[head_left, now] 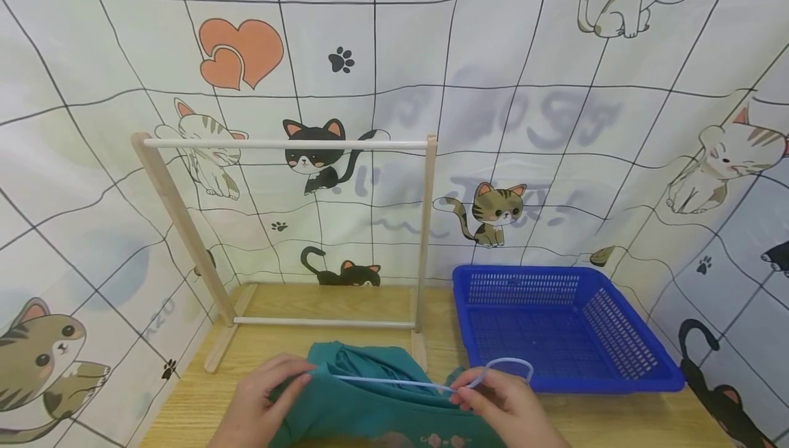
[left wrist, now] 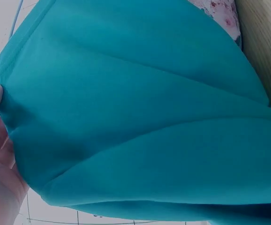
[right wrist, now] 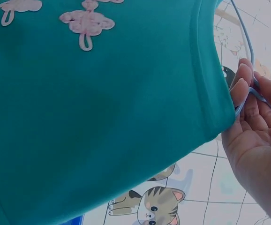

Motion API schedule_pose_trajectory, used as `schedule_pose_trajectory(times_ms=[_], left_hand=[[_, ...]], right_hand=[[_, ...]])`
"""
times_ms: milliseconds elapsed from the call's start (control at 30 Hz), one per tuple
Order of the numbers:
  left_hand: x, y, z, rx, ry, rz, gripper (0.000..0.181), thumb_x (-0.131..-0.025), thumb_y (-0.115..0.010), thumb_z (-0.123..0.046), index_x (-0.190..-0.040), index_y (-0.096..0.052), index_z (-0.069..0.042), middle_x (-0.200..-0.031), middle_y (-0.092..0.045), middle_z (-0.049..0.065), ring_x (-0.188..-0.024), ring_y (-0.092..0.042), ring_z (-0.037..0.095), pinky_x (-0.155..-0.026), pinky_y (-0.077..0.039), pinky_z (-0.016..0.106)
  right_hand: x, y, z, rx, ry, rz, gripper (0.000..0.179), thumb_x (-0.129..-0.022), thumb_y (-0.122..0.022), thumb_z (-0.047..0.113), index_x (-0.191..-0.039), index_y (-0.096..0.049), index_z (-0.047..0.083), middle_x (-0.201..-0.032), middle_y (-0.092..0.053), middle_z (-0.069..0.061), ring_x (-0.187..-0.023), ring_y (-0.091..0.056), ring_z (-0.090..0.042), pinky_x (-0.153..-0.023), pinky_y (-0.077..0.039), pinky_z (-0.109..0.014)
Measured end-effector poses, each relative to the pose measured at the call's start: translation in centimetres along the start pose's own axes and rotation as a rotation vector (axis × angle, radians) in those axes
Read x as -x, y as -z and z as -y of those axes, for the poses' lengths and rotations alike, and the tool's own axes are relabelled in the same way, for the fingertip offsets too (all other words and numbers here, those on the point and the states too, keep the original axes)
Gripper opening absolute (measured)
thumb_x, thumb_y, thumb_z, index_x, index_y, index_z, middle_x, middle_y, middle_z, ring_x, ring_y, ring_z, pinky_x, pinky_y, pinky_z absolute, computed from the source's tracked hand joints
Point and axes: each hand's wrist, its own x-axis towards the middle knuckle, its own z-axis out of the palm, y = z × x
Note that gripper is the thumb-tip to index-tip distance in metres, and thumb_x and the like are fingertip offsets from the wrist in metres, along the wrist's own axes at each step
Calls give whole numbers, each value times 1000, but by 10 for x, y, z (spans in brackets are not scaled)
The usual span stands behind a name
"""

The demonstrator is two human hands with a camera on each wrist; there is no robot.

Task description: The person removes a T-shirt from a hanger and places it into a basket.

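A teal garment (head_left: 364, 410) with pink flower-like trims lies bunched at the near side of the table, its edge facing up. My left hand (head_left: 265, 396) pinches that edge at its left end between thumb and fingers. A thin light-blue clothes hanger (head_left: 388, 381) runs along the garment's opening, its left end hidden near my left fingers. My right hand (head_left: 505, 403) pinches the hanger below its curved hook, which shows above the fingers. In the right wrist view the hanger (right wrist: 246, 33) passes between thumb and fingertips, close beside the garment's finished edge (right wrist: 203, 70).
A wooden rack (head_left: 290, 144) with a white top rod and a lower rod stands behind the garment. To the right sits a blue plastic basket (head_left: 524, 271) with slotted sides. A cat-patterned sheet (head_left: 394, 44) surrounds the wood-grain table (head_left: 440, 311).
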Motion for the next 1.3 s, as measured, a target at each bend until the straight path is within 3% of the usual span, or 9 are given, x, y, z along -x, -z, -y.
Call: schedule_pose_trajectory(times_ms=[233, 500, 600, 833, 1000, 1067, 1167, 1233, 1300], left_hand=[[1, 2, 3, 12, 7, -104, 33, -78, -70, 7, -100, -69, -18, -93, -68, -4, -86, -64, 9, -81, -46, 9], [2, 4, 5, -44, 45, -189, 39, -71, -73, 13, -94, -70, -18, -88, -68, -5, -80, -63, 7, -72, -46, 8], [1, 3, 5, -50, 34, -180, 40, -70, -73, 14, -94, -70, -18, -87, -68, -6, -79, -63, 5, -69, -47, 8], [2, 1, 6, -37, -4, -67, 39, -74, -73, 9, -96, -68, -23, -91, -66, -10, -78, -61, 2, -66, -46, 7], [3, 0, 2, -34, 201, -17, 34, -87, -64, -1, -111, -61, -25, -106, -62, -13, -95, -60, 2, -76, -50, 13], [2, 1, -1, -40, 235, -25, 35, -91, -59, -1, -119, -57, -22, -113, -61, -10, -104, -56, 3, -82, -49, 14], [-2, 3, -9, -55, 138, -31, 42, -90, -59, 1, -127, -54, -17, -120, -58, -3, -111, -53, 5, -89, -42, 9], [-5, 2, -16, -90, 57, -3, 46, -88, -61, 1, -130, -53, -15, -123, -58, 1, -114, -51, 8, -95, -38, 10], [-7, -2, -25, -130, -6, 38, 48, -86, -65, -4, -131, -54, -18, -124, -59, -2, -114, -53, 9, -95, -42, 15]], right_hand=[[6, 4, -2, 22, 37, -99, 12, -96, -53, 8, -99, -63, 2, -88, -70, -3, -78, -67, -9, -65, -57, -27], [10, 7, 1, -16, 66, -168, 13, -96, -51, 2, -99, -63, 2, -85, -70, -1, -74, -65, -10, -60, -55, -28], [10, 7, 3, -11, 60, -184, 13, -96, -51, 2, -99, -63, 4, -85, -69, -1, -73, -65, -10, -60, -54, -28], [9, 6, 5, 3, 28, -149, 12, -96, -53, 7, -98, -63, 1, -86, -70, -1, -75, -65, -9, -63, -55, -26], [8, 5, 3, 34, 70, -106, 11, -95, -53, 6, -98, -63, 1, -86, -70, -2, -76, -66, -9, -64, -56, -27], [7, 6, 2, 33, 79, -55, 12, -96, -52, 7, -100, -63, 2, -87, -70, -4, -77, -66, -11, -66, -56, -27], [5, 7, 0, 25, 81, 38, 14, -97, -50, 8, -104, -62, 4, -89, -70, -6, -80, -67, -13, -68, -57, -27], [4, 6, -1, 12, 56, 92, 16, -98, -50, 11, -106, -62, 4, -92, -70, -7, -82, -67, -14, -69, -56, -26], [3, 5, -2, 21, 47, 123, 17, -98, -49, 12, -107, -62, 5, -92, -70, -5, -83, -67, -13, -69, -56, -24]])
